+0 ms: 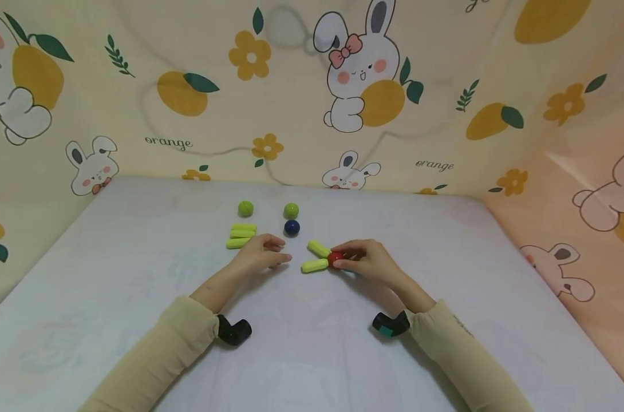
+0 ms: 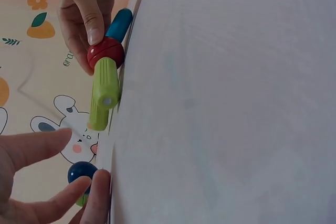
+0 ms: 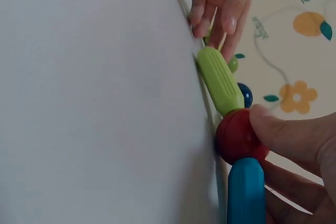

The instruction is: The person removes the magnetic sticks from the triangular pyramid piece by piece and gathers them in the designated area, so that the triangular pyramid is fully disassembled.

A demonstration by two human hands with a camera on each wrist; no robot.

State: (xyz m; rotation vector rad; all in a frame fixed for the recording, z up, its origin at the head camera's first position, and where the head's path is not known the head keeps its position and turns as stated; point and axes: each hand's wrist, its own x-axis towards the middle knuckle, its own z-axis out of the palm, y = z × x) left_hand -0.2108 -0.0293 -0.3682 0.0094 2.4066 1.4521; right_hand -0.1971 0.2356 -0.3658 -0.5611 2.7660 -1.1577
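In the head view, my right hand [image 1: 371, 260] pinches a red ball [image 1: 335, 260] between thumb and fingers. Two yellow-green rods [image 1: 314, 265] are joined to that ball and spread leftward in a V. A blue rod [image 3: 245, 190] sticks out of its other side, plain in both wrist views. My left hand [image 1: 260, 254] hovers to the left with its fingers loosely extended and nothing between them. Beside its knuckles lie three more yellow-green rods [image 1: 243, 234], partly covered by the hand. Just beyond its fingertips sits a dark blue ball [image 1: 292, 228].
Two green balls, one to the left [image 1: 245, 208] and one behind the dark blue ball [image 1: 291, 210], rest toward the back of the white table [image 1: 301, 355]. A patterned curtain [image 1: 291, 114] with rabbits and oranges rises along the table's back and sides.
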